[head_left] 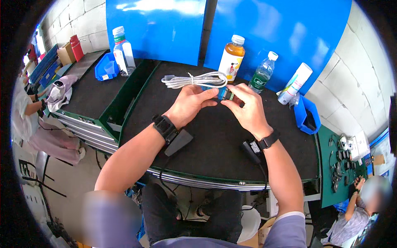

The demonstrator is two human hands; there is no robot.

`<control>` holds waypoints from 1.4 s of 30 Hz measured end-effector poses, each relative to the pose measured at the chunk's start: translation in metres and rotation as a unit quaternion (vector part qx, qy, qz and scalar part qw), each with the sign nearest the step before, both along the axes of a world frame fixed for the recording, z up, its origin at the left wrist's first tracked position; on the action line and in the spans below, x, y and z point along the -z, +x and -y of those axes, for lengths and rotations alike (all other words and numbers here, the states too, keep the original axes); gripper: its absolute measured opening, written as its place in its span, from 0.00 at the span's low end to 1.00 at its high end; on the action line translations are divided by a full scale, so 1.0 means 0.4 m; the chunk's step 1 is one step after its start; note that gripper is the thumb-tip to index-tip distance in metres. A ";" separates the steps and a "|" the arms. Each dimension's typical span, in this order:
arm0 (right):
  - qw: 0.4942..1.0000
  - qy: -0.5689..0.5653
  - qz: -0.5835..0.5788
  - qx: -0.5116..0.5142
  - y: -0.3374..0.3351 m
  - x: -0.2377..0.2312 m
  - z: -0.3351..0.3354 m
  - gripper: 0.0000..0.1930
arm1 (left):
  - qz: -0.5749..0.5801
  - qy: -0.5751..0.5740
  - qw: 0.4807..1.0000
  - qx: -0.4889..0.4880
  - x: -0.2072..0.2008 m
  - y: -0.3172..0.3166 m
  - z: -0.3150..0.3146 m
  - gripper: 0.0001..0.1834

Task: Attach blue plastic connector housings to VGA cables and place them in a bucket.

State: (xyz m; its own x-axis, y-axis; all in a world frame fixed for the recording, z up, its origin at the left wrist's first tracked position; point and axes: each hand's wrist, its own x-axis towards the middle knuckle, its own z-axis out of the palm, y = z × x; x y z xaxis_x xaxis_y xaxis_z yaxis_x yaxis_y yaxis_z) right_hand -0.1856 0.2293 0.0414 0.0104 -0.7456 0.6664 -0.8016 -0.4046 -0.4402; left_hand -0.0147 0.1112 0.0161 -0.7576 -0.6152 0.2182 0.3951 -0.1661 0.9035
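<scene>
Both hands meet over the black mat, around a small blue piece with a dark and metallic end (222,93) that resembles a circuit board; its exact kind is too small to tell. My left hand (193,103) is closed on its left side, thumb on top. My right hand (248,108) pinches its right end between thumb and fingers. Just behind them lies a coiled whitish cable (196,80), tied in the middle, with a grey plug at its left end. Whether the cable joins the blue piece is hidden by my fingers.
Behind the cable stand an orange drink bottle (231,60), a clear green-labelled bottle (262,73) and a white spray can (294,84). A blue bin (307,115) sits at the right edge, and another blue bin (106,67) beside a bottle on the left bench. People work at both sides.
</scene>
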 end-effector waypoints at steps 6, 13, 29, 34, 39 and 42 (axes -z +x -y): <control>1.000 0.006 0.007 -0.002 0.001 0.004 0.003 0.21 | 0.015 0.004 1.000 -0.014 0.002 0.000 -0.005 0.19; 1.000 0.019 -0.011 0.005 0.004 0.001 -0.001 0.22 | 0.007 0.004 1.000 0.007 0.013 -0.002 0.006 0.19; 0.998 0.039 -0.027 0.045 0.009 -0.017 -0.012 0.22 | 0.006 0.018 1.000 0.017 -0.012 0.005 -0.009 0.19; 0.999 0.003 -0.032 0.021 -0.004 -0.002 0.003 0.21 | 0.002 0.023 0.999 0.023 -0.005 0.000 -0.004 0.18; 0.999 -0.037 -0.017 -0.002 -0.003 0.000 0.010 0.20 | 0.001 0.030 0.999 0.021 0.000 -0.001 -0.002 0.18; 0.997 0.021 -0.065 0.036 0.002 -0.020 -0.011 0.19 | -0.004 0.020 1.000 0.021 0.004 -0.003 0.003 0.18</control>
